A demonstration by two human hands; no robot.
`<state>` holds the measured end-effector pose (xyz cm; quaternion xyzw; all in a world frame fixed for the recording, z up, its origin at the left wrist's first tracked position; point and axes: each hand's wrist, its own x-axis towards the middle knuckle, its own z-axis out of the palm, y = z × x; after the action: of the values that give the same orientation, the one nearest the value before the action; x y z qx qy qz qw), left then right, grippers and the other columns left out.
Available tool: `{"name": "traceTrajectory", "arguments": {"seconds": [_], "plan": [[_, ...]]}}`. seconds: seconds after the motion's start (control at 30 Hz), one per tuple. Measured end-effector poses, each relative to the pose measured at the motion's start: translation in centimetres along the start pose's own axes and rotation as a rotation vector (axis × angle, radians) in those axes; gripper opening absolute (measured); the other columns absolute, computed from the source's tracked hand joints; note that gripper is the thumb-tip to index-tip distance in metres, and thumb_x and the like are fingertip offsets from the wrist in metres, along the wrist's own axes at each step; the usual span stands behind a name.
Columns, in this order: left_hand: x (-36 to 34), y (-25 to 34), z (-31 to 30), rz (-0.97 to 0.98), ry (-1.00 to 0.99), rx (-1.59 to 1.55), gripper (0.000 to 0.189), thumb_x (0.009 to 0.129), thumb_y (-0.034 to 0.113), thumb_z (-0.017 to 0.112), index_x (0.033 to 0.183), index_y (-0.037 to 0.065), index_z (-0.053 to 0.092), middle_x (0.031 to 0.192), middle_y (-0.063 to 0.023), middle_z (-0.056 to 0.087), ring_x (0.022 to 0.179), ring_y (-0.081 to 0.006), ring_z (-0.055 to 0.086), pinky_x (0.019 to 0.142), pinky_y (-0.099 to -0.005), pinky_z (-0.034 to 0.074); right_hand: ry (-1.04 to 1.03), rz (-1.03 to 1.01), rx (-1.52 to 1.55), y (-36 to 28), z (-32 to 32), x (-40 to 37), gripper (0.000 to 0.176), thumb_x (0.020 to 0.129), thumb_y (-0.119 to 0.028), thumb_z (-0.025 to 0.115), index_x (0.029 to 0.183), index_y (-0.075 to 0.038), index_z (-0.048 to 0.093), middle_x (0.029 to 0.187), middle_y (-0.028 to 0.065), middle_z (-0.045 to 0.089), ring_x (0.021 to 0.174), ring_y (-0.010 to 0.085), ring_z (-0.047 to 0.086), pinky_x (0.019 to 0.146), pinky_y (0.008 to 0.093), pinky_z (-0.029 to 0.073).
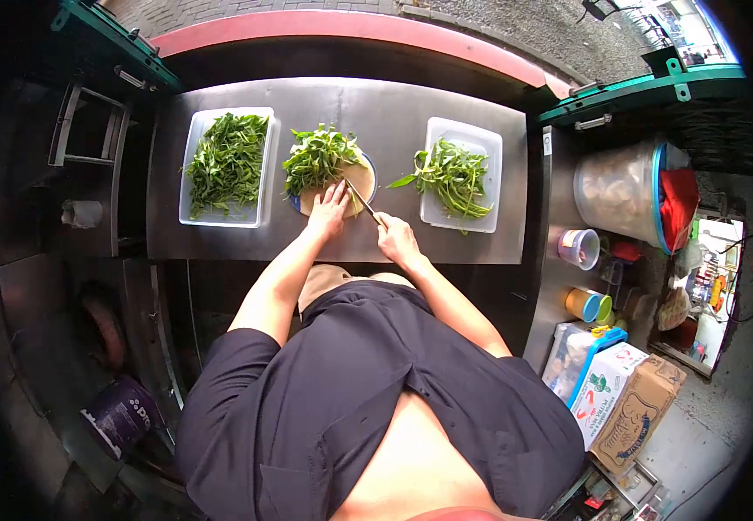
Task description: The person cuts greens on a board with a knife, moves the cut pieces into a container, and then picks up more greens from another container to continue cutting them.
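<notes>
A round board (359, 178) with a blue rim lies on the metal table, with a heap of leafy greens (322, 154) over its upper left part. My left hand (330, 208) rests on the stems at the lower edge of the heap, its fingers close together. In my right hand (395, 236) is the handle of a knife (361, 201), whose blade points up and left to the stems beside my left fingertips. The left plastic tray (266, 187) holds many cut greens (227, 161). Long-stemmed greens (456, 178) lie in the right plastic tray (496, 174), some leaves over its left edge.
The metal table (341, 100) ends at a front edge near my body. To the right stand a large clear tub (615, 189), a small plastic container (578, 248), an orange cup (578, 304) and a cardboard box (641, 408). A purple bucket (122, 415) is at lower left.
</notes>
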<state>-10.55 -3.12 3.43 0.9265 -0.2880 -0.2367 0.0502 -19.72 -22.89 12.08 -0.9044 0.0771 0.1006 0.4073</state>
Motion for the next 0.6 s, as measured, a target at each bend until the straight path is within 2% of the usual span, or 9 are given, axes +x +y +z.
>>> {"name": "traceTrajectory", "arguments": {"seconds": [0.3, 0.5, 0.6], "plan": [[-0.1, 0.0, -0.1, 0.003, 0.008, 0.009, 0.092, 0.080, 0.010, 0.069, 0.161, 0.012, 0.026, 0.171, -0.0108, 0.015, 0.155, -0.0325, 0.020, 0.119, -0.0560, 0.029, -0.034, 0.063, -0.030, -0.7, -0.8, 0.5, 0.028, 0.093, -0.009, 0.059, 0.120, -0.008, 0.068, 0.105, 0.0229, 0.070, 0.101, 0.0426, 0.067, 0.088, 0.0484, 0.053], [-0.2, 0.0, -0.2, 0.010, 0.022, -0.017, 0.091, 0.080, 0.009, 0.068, 0.161, 0.013, 0.027, 0.171, -0.0103, 0.015, 0.155, -0.0318, 0.020, 0.119, -0.0554, 0.028, -0.058, 0.197, -0.069, -1.9, -2.2, 1.2, 0.027, 0.095, -0.017, 0.058, 0.119, -0.017, 0.070, 0.105, 0.0194, 0.072, 0.102, 0.0425, 0.067, 0.087, 0.0501, 0.053], [-0.3, 0.1, -0.3, 0.006, 0.024, -0.009, 0.091, 0.079, 0.008, 0.067, 0.161, 0.013, 0.027, 0.171, -0.0099, 0.015, 0.155, -0.0318, 0.020, 0.119, -0.0552, 0.028, -0.083, 0.182, -0.083, -2.3, -2.9, 1.5, 0.027, 0.096, -0.017, 0.058, 0.120, -0.016, 0.070, 0.105, 0.0199, 0.072, 0.101, 0.0426, 0.067, 0.087, 0.0509, 0.053]]}}
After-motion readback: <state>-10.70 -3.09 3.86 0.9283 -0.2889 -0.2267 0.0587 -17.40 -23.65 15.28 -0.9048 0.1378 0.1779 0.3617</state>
